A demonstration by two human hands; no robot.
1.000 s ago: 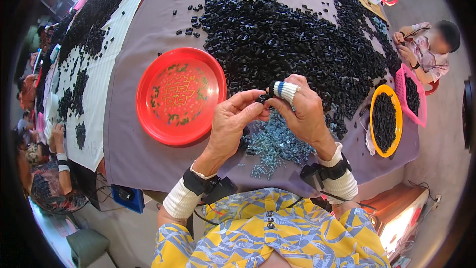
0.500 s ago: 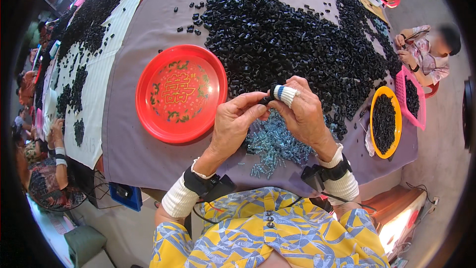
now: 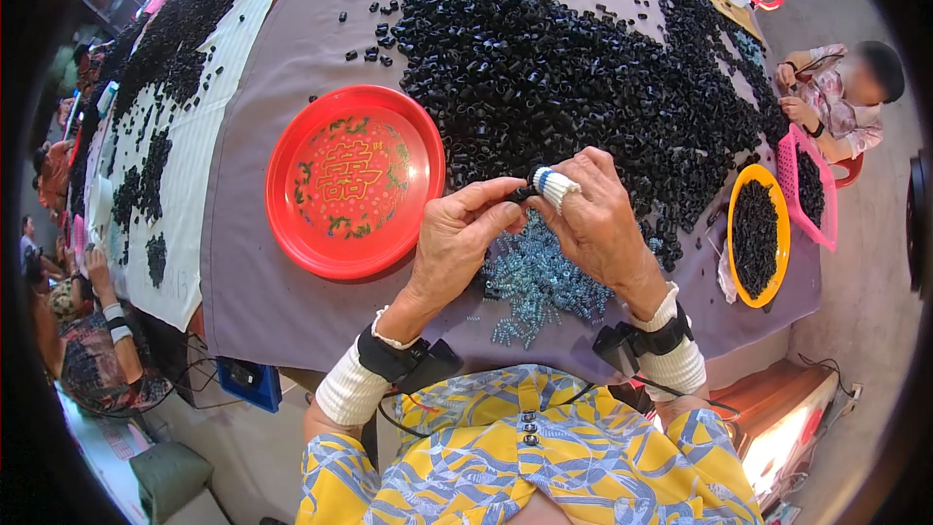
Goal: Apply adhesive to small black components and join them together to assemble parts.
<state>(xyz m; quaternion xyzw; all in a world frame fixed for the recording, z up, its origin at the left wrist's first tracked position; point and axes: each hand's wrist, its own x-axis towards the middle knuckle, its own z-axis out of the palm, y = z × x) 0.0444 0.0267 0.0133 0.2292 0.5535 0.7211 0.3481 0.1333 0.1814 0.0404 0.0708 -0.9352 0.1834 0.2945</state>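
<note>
Both left hand (image 3: 457, 238) and right hand (image 3: 601, 214) pinch a small black piece (image 3: 522, 193) between their fingertips, equally near it, at the blue coils' (image 3: 544, 280) far edge, its long axis unclear

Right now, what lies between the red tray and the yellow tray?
In the head view, the left hand, the right hand, the blue coils and part of the black pile lie between the red tray and the yellow tray.
</note>
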